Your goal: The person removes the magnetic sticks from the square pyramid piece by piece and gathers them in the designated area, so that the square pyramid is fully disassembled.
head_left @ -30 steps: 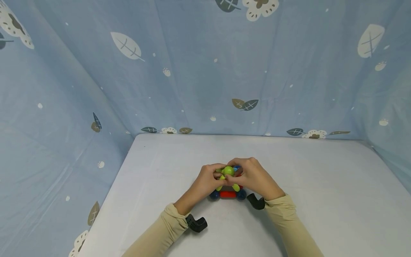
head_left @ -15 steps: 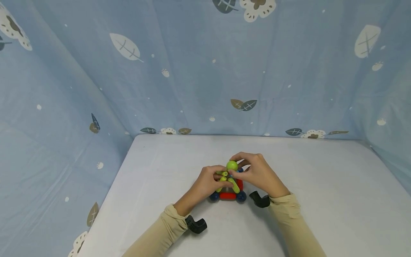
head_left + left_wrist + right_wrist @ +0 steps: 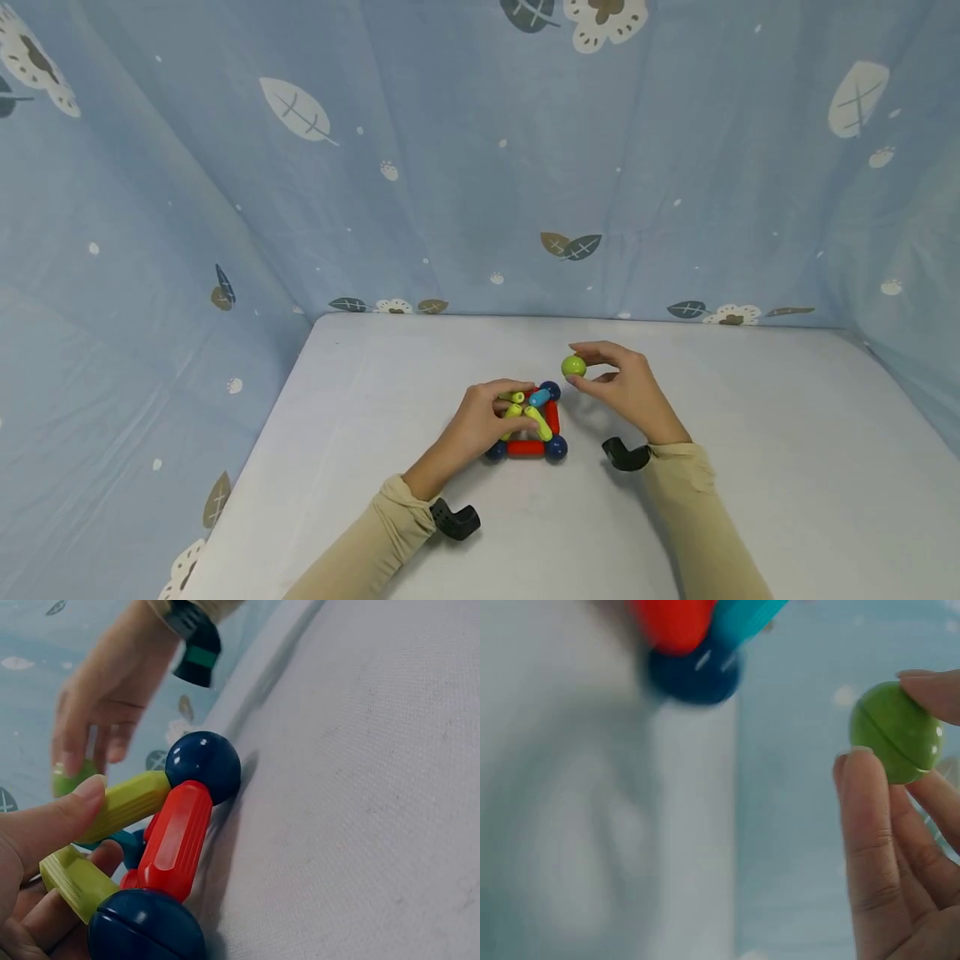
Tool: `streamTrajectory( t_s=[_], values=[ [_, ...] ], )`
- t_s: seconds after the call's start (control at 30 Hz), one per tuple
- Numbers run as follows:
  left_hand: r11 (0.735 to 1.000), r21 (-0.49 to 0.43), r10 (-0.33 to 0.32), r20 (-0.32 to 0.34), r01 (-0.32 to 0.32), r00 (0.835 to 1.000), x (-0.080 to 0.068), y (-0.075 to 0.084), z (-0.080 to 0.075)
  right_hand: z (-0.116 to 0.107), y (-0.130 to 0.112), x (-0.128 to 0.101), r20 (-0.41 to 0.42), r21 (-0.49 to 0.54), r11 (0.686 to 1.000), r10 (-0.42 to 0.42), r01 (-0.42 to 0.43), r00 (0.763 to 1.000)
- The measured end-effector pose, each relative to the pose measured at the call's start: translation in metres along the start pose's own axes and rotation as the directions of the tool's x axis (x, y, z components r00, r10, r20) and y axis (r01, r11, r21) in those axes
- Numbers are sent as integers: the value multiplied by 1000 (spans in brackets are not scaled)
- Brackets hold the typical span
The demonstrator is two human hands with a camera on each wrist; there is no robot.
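A person's right hand [image 3: 630, 390] pinches a green ball [image 3: 573, 367] between thumb and fingers above a white worktop [image 3: 720, 392], the ball apart from a toy frame nearby. The left hand [image 3: 480, 418] curls its thumb and fingers around yellow-green rods [image 3: 538, 423] leaning inward over the frame, whose red rods [image 3: 526, 448] join dark blue balls [image 3: 556, 448] at the corners. A light blue rod [image 3: 539, 398] slants inward from the far right corner ball. Beige sleeves [image 3: 701, 517] cover both forearms, a black device [image 3: 457, 522] sits at the left wrist, and a leaf-patterned blue cloth [image 3: 450, 200] hangs behind.
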State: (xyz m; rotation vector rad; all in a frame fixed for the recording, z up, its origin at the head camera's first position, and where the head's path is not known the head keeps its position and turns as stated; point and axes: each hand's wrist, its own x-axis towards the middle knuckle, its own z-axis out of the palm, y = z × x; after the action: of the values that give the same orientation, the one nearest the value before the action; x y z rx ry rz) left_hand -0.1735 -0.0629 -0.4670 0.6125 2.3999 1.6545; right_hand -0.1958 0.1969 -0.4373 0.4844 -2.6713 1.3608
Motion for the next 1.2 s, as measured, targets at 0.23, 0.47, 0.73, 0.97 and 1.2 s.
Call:
streamTrajectory(
  t_s=[0.23,0.47,0.73,0.97,1.2],
  values=[
    [1000,-2,6,0,-6,1000,-2,2,0,-2,36,0,-65,58,988,145,-141,987],
    [999,9,33,-7,-33,999,-2,2,1,0,59,0,-56,61,985,166,-163,984],
    [998,38,48,-10,-47,999,-3,2,-2,1,77,1,-42,94,979,187,-183,981],
    [997,64,43,-8,-42,999,-2,2,-3,2,83,0,-20,111,975,194,-191,981],
    [997,70,39,1,-39,999,-2,3,-3,4,87,0,-18,115,974,198,-195,980]
  ],
)
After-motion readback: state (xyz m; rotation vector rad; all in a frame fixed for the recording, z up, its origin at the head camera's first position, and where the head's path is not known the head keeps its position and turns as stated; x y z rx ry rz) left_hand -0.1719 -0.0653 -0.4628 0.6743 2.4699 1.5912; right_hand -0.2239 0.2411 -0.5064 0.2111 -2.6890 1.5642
